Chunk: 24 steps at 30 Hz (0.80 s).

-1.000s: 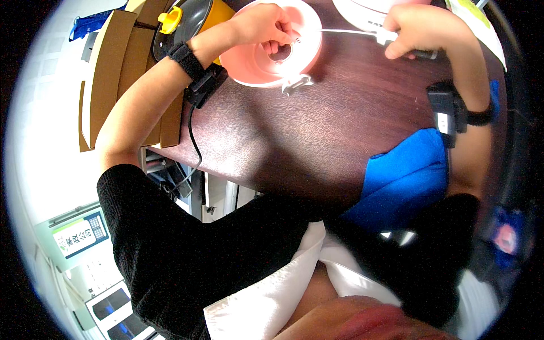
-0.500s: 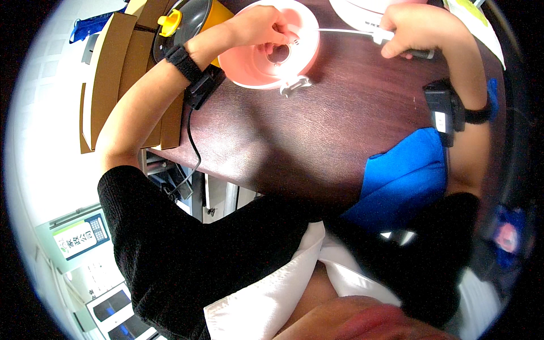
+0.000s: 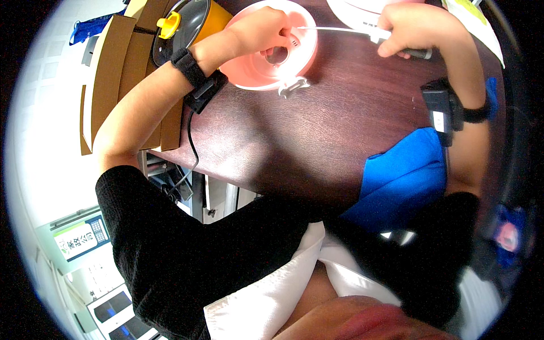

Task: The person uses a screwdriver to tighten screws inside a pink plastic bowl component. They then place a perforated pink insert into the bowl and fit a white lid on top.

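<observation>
Over a pink bowl-shaped tub at the top of the head view, my left hand is closed, fingertips curled down inside it. What those fingers hold, if anything, is hidden. A round opening shows in the tub's bottom, just below them. My right hand grips a tool with a thin white shaft; its grey-black handle end sticks out below my fingers. The shaft points left across the tub's rim and ends close to my left fingers. A small whitish fitting sits at the tub's near rim.
A yellow and black pot with a yellow knob stands left of the tub, beside cardboard boxes. Behind my right hand is a white and pink round object. Blue cloth lies at the near right of the brown table.
The tool's shaft has shifted left, its tip now farther over the tub, and my right hand has moved slightly left with it. My left hand has shifted slightly, staying over the tub.
</observation>
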### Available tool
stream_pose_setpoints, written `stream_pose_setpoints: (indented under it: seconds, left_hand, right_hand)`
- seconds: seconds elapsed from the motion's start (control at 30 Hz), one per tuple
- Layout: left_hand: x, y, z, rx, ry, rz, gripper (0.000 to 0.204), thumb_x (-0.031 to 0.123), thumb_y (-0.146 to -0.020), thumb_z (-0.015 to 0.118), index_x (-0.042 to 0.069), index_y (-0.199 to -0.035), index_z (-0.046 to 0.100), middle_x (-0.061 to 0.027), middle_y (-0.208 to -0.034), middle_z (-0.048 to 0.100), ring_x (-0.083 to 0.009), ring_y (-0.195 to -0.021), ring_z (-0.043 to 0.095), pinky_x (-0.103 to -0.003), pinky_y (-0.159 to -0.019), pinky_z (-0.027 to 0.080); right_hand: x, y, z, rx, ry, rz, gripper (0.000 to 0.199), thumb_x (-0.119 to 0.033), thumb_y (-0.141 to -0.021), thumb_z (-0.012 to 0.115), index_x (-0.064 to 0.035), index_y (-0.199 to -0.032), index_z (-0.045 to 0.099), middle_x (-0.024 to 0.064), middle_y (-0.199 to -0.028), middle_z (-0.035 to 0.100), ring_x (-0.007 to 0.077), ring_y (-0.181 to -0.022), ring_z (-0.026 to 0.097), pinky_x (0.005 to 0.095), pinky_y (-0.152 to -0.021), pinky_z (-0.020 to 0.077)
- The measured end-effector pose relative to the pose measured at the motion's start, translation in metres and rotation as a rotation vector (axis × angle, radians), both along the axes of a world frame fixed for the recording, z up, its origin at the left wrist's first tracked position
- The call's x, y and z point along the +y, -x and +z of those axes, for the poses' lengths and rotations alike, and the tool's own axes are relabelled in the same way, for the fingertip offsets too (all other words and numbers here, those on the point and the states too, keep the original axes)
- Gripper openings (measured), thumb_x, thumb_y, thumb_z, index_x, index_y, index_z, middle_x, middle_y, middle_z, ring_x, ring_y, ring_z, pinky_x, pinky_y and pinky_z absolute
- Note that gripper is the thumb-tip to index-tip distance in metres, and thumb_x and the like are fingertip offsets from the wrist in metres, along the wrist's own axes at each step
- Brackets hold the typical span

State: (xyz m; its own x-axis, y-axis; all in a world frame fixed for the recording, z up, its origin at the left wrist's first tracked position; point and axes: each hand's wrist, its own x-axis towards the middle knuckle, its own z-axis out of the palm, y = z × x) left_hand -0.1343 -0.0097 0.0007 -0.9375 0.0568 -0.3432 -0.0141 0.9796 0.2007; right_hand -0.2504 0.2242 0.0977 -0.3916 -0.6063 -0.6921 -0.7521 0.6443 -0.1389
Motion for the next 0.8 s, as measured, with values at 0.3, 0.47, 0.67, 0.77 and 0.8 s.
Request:
stream_pose_setpoints:
  seconds: [0.3, 0.47, 0.67, 0.77, 0.8]
  left_hand:
    - [0.004, -0.004, 0.000, 0.066, 0.039, -0.112, 0.018, 0.020, -0.084, 0.064, 0.003, -0.082, 0.068, -0.0107, -0.059, 0.064, -0.0183, -0.053, 0.063, -0.032, -0.055, 0.050]
    - [0.002, -0.011, -0.005, 0.140, 0.016, -0.117, 0.015, 0.017, -0.083, 0.065, 0.004, -0.087, 0.069, -0.0110, -0.063, 0.065, -0.0195, -0.054, 0.062, -0.033, -0.057, 0.049]
    - [0.003, -0.007, -0.008, 0.209, 0.030, -0.207, 0.013, 0.016, -0.083, 0.065, 0.004, -0.089, 0.068, -0.0118, -0.069, 0.065, -0.0223, -0.060, 0.063, -0.033, -0.061, 0.049]
    - [0.006, -0.007, -0.005, 0.194, 0.032, -0.185, 0.013, 0.015, -0.082, 0.066, 0.004, -0.089, 0.067, -0.0122, -0.071, 0.066, -0.0224, -0.061, 0.063, -0.033, -0.062, 0.049]
    - [0.006, -0.007, -0.005, 0.196, 0.023, -0.178, 0.013, 0.014, -0.081, 0.066, 0.004, -0.089, 0.067, -0.0121, -0.070, 0.066, -0.0220, -0.061, 0.063, -0.033, -0.062, 0.049]
  right_hand:
    - [-0.001, -0.003, -0.002, -0.004, 0.019, 0.001, 0.027, -0.030, -0.087, 0.064, -0.0033, -0.088, 0.067, 0.0021, -0.067, 0.060, 0.0112, -0.054, 0.051, 0.0248, -0.054, 0.0428]
    - [0.002, 0.001, -0.006, -0.044, 0.049, 0.024, 0.026, -0.029, -0.087, 0.064, -0.0031, -0.084, 0.067, 0.0026, -0.064, 0.060, 0.0120, -0.054, 0.052, 0.0256, -0.054, 0.0438]
    - [0.009, 0.009, -0.006, -0.040, 0.065, 0.056, 0.029, -0.032, -0.087, 0.064, -0.0033, -0.083, 0.067, 0.0027, -0.066, 0.061, 0.0129, -0.056, 0.054, 0.0265, -0.056, 0.0459]
    - [0.009, 0.009, -0.005, -0.035, 0.065, 0.034, 0.029, -0.032, -0.086, 0.064, -0.0032, -0.083, 0.067, 0.0031, -0.066, 0.061, 0.0131, -0.057, 0.055, 0.0266, -0.057, 0.0464]
    - [0.009, 0.008, -0.004, -0.028, 0.062, 0.035, 0.029, -0.032, -0.086, 0.064, -0.0031, -0.083, 0.067, 0.0032, -0.067, 0.062, 0.0132, -0.057, 0.055, 0.0266, -0.057, 0.0465]
